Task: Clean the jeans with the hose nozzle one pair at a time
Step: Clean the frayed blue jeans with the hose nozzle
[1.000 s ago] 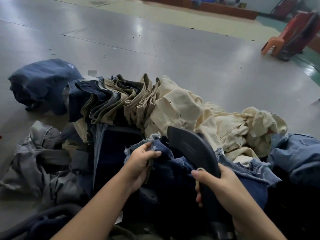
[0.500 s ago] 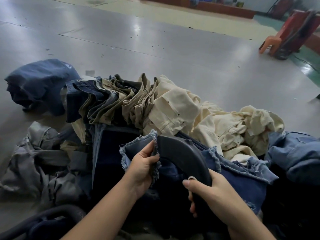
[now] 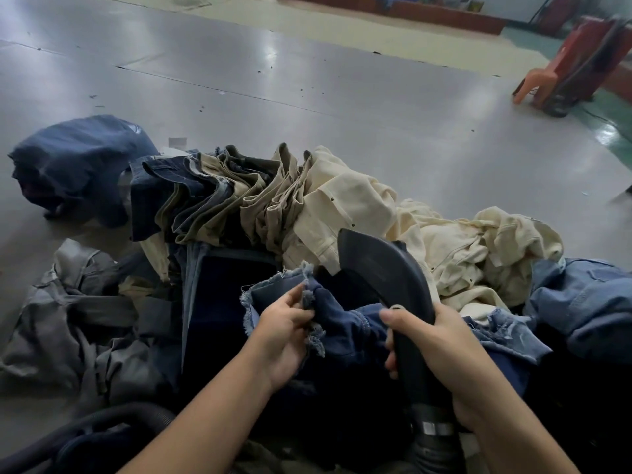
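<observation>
The left hand (image 3: 285, 331) pinches the frayed edge of the dark blue jeans (image 3: 345, 323) on the near part of the floor (image 3: 307, 90). The right hand (image 3: 441, 350) wraps around the black hose nozzle (image 3: 383, 271), its wide tip up above the jeans. Cream pants (image 3: 345, 206) are piled just behind.

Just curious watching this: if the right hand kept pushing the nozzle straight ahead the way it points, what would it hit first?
Probably the cream jeans heaped just beyond the nozzle tip. The right hand aims it forward and slightly left, toward that pile, though depth is hard to judge from one view.
</observation>
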A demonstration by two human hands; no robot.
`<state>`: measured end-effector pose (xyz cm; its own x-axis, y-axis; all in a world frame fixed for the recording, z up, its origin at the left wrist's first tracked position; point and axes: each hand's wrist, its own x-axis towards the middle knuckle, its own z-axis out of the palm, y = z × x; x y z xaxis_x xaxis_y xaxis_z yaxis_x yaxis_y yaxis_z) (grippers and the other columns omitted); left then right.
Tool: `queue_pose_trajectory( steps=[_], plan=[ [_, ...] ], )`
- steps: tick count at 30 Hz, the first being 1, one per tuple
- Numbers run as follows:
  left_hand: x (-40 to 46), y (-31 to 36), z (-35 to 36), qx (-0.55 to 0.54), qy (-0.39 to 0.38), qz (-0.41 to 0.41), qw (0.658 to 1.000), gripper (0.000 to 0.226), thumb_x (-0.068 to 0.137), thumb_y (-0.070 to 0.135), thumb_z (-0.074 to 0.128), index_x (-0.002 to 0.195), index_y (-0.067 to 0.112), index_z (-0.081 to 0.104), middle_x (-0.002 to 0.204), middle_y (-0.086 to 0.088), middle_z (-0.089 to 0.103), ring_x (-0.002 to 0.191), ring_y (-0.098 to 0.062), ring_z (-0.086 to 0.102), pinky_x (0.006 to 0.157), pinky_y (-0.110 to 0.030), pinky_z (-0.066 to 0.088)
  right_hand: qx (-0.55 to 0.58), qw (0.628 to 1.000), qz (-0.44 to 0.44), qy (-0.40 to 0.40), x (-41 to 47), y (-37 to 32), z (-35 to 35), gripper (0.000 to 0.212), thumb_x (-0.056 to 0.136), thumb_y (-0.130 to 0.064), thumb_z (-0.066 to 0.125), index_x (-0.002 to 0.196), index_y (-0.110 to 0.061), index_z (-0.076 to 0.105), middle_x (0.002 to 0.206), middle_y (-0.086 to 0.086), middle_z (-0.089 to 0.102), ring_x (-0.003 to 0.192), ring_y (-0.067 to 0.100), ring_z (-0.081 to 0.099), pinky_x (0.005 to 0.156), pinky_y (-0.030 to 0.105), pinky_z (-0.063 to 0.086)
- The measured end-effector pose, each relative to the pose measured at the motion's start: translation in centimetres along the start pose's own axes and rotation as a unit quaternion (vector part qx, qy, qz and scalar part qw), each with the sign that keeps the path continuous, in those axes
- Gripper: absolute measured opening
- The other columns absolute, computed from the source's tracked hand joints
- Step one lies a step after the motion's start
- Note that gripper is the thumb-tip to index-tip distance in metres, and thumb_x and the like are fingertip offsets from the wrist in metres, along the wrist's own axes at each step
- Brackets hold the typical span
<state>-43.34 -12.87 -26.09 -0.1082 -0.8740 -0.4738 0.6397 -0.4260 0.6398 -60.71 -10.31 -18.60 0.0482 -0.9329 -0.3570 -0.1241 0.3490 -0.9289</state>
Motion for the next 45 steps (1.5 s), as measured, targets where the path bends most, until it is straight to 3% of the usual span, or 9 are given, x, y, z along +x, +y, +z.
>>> queue_pose_trajectory(
  steps=[2, 5, 7, 11, 19, 24, 31, 40, 45],
  plan=[
    [-0.1, 0.4, -0.4, -0.034, 0.008, -0.042, 0.998, 0.027, 0.089, -0.004, 0.039, 0.089, 0.005, 0.064, 0.068, -0.01, 0.069, 0.056, -0.021, 0.067, 0.053, -0.027, 0.055, 0.004, 1.0, 0.01, -0.015, -0.5, 0.7, 0.1, 0.014, 0.085, -0.014, 0.068, 0.084, -0.004, 0.057, 0.056, 0.008, 0.06, 0.045, 0.02, 0.058, 0.044, 0.029, 0.049],
    [-0.1, 0.7, -0.3, -0.049, 0.008, -0.078, 0.996, 0.022, 0.085, 0.013, 0.052, 0.09, -0.001, 0.068, 0.084, -0.016, 0.07, 0.075, -0.03, 0.067, 0.084, -0.041, 0.052, -0.008, 0.999, 0.027, -0.044, -1.0, 1.5, 0.7, 0.016, 0.083, -0.014, 0.069, 0.085, -0.005, 0.056, 0.057, 0.007, 0.06, 0.046, 0.021, 0.059, 0.046, 0.031, 0.049],
    [-0.3, 0.6, 0.1, -0.05, -0.003, -0.08, 0.996, 0.027, 0.086, 0.015, 0.051, 0.091, -0.002, 0.072, 0.089, -0.02, 0.072, 0.076, -0.033, 0.07, 0.084, -0.046, 0.05, -0.014, 0.998, 0.031, -0.059, -1.2, 1.8, 1.1, 0.015, 0.083, -0.012, 0.069, 0.084, -0.005, 0.055, 0.056, 0.007, 0.059, 0.045, 0.021, 0.058, 0.045, 0.031, 0.049],
    [0.0, -0.1, 0.5, 0.018, 0.027, 0.007, 0.999, 0.036, 0.096, -0.001, 0.034, 0.104, 0.013, 0.066, 0.089, -0.014, 0.074, 0.076, -0.026, 0.072, 0.07, -0.039, 0.056, -0.023, 0.997, 0.037, -0.069, -1.2, 1.9, 1.6, 0.014, 0.083, -0.012, 0.069, 0.084, -0.006, 0.057, 0.054, 0.006, 0.058, 0.044, 0.021, 0.057, 0.043, 0.029, 0.048],
    [-0.2, -0.2, 0.3, 0.219, 0.002, 0.152, 0.964, 0.053, 0.087, -0.024, 0.03, 0.12, 0.006, 0.059, 0.111, -0.011, 0.069, 0.106, -0.02, 0.064, 0.095, -0.033, 0.05, -0.019, 0.996, 0.022, -0.081, -0.3, 0.8, 1.5, 0.014, 0.083, -0.013, 0.068, 0.079, -0.007, 0.056, 0.055, 0.007, 0.058, 0.044, 0.022, 0.057, 0.044, 0.03, 0.047],
    [0.0, 0.7, -0.6, 0.259, -0.007, 0.167, 0.951, 0.056, 0.088, -0.023, 0.031, 0.103, 0.017, 0.066, 0.093, 0.001, 0.075, 0.094, -0.013, 0.069, 0.079, -0.023, 0.054, -0.016, 0.997, -0.003, -0.075, 0.7, -0.2, 1.7, 0.016, 0.084, -0.018, 0.069, 0.08, -0.006, 0.058, 0.057, 0.006, 0.06, 0.046, 0.019, 0.059, 0.046, 0.029, 0.05],
    [-0.2, 0.5, -0.3, 0.156, -0.006, 0.133, 0.979, 0.071, 0.074, -0.03, 0.028, 0.101, 0.021, 0.071, 0.091, -0.007, 0.075, 0.08, -0.017, 0.072, 0.065, -0.024, 0.057, 0.007, 1.0, -0.015, 0.0, 1.0, -0.7, 1.2, 0.022, 0.088, -0.017, 0.067, 0.078, 0.0, 0.057, 0.049, 0.007, 0.057, 0.04, 0.016, 0.055, 0.04, 0.025, 0.047],
    [-0.4, 1.1, -0.5, -0.066, 0.033, -0.05, 0.996, 0.021, 0.076, 0.008, 0.046, 0.063, 0.002, 0.062, 0.064, -0.014, 0.06, 0.06, -0.027, 0.063, 0.066, -0.036, 0.047, 0.009, 0.999, 0.023, -0.037, -0.7, 1.0, 0.9, 0.015, 0.086, -0.013, 0.066, 0.086, -0.003, 0.056, 0.055, 0.007, 0.059, 0.045, 0.02, 0.057, 0.044, 0.03, 0.049],
    [0.2, 0.2, 0.0, -0.024, 0.05, -0.023, 0.998, 0.017, 0.09, 0.01, 0.052, 0.096, 0.002, 0.065, 0.087, -0.015, 0.067, 0.076, -0.028, 0.066, 0.069, -0.037, 0.053, 0.006, 0.997, 0.041, -0.069, -1.3, 1.9, 1.6, 0.015, 0.084, -0.012, 0.068, 0.082, -0.005, 0.055, 0.057, 0.009, 0.059, 0.045, 0.022, 0.057, 0.044, 0.03, 0.048]
  ],
)
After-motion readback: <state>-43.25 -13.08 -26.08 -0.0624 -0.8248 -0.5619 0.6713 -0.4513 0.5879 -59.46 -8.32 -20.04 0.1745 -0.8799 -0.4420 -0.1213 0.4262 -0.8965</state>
